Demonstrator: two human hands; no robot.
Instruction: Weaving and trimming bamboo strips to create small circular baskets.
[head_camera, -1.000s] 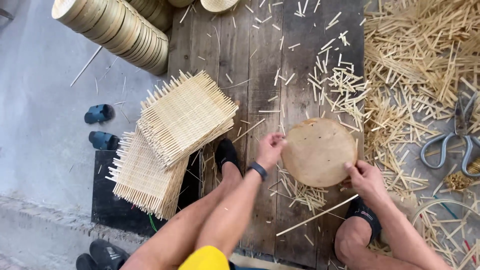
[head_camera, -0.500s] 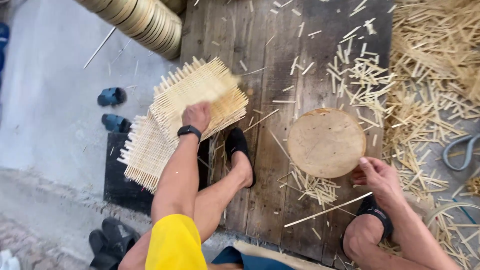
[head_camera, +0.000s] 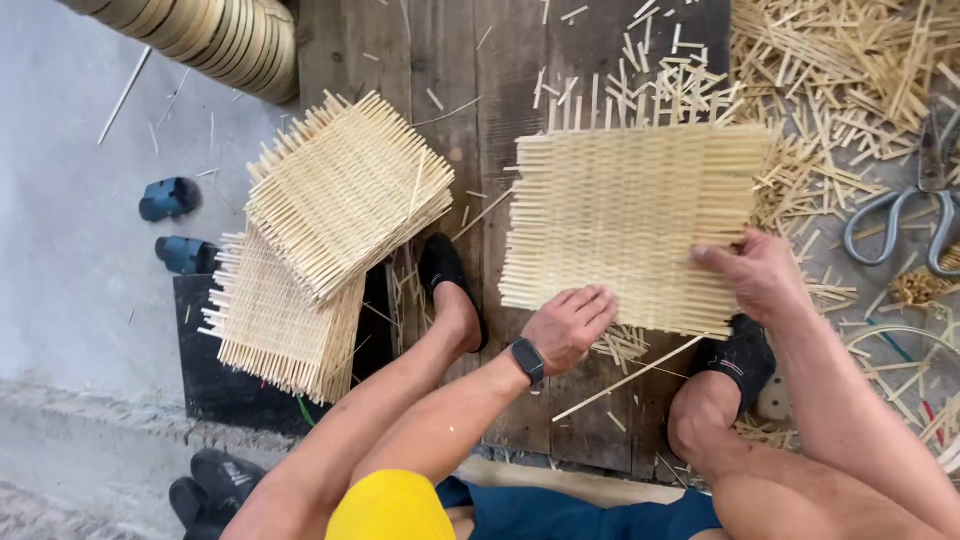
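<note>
A person seated on a dark wooden platform (head_camera: 450, 90) pressed both hands onto a square woven bamboo mat (head_camera: 630, 215) lying flat on the boards between their feet. The left hand (head_camera: 568, 325), a black watch (head_camera: 528, 360) on its wrist, rested on the mat's near edge with fingers loosely curled and close together. The right hand (head_camera: 760, 275) lay on the mat's right near corner, fingers bent over the weave, thumb pointing inward. A stack of similar mats (head_camera: 320, 230) sat to the left, partly over the platform's edge. Loose bamboo offcuts (head_camera: 850, 70) littered the right side, near a pair of shears (head_camera: 900, 215).
</note>
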